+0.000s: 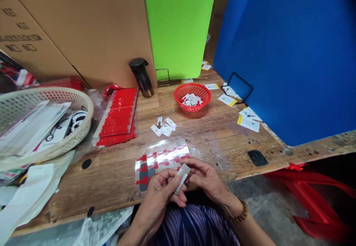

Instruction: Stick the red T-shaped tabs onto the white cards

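My left hand (164,186) pinches a small, flat silver-white metal plate (183,173) between thumb and fingers, tilted up over the table's front edge. My right hand (204,177) is close beside the plate's right side, fingers curled together; whatever they pinch is hidden. Just beyond my hands lies a clear sheet of red stickers (155,161), T-shaped and set in rows, with some grey backing showing at its left. Behind the sheet is a loose pile of similar small plates (164,127). More of them sit in a red plastic basket (192,97).
A white basket (90,109) of packaged cards stands at left, beside stacked red sticker sheets (119,112). A black tumbler (141,77) stands behind. Green (179,27) and blue boards (289,60) rise at the back and right. Printed cards (249,123) lie near the right edge.
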Demonstrator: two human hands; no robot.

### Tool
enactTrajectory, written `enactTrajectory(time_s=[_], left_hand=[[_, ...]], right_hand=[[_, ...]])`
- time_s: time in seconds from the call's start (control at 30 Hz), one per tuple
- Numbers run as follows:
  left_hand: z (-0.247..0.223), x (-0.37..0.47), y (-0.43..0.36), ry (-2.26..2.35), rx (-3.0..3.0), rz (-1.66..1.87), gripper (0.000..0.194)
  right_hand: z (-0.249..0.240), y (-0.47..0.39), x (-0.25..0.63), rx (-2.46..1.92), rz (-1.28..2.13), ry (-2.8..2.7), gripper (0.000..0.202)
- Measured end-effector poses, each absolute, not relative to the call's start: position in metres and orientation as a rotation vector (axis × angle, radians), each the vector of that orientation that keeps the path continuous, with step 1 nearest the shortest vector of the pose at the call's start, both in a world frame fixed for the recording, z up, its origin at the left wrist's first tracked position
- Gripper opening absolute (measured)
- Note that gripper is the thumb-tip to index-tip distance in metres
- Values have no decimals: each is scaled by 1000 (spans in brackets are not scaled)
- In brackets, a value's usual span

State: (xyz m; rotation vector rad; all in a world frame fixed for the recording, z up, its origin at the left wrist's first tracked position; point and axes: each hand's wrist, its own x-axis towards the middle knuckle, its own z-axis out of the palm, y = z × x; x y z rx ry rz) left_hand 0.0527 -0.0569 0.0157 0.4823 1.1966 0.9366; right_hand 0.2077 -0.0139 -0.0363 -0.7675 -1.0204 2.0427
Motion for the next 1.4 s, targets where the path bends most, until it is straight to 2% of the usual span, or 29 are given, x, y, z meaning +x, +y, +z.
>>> enactTrajectory(time_s=[0.07,0.1,0.2,0.33,0.53,0.93,1.07,1.23,1.4], left_hand=[[12,46,-53,1244,464,970,33],[10,43,-51,1274,462,992,31],[2,32,-43,1318,483,1083,31],[-9,26,-32,1310,518,1166,33],[-21,38,-20,1338,531,1158,39],[-35,40,-15,1288,450,1175,38],[-34,39,-15,1284,426,1174,37],[-33,40,-15,1283,406,1170,33],[-31,40,-12,1306,359,1150,26]], right_hand=[[-38,-5,213,-910,1904,-1120,47],[-38,1,216,-1028,1768,-1189,44],[-35,17,219,-1331,1258,-1485,15],[-33,26,215,-1368,907,-1844,11],[-45,16,207,-1393,785,-2013,11],[-47,5,199,-1427,652,-2017,18],[-45,1,195,-1458,673,-1999,22],[-39,6,191,-1536,686,-1978,16],[-42,3,196,-1397,846,-1916,14]])
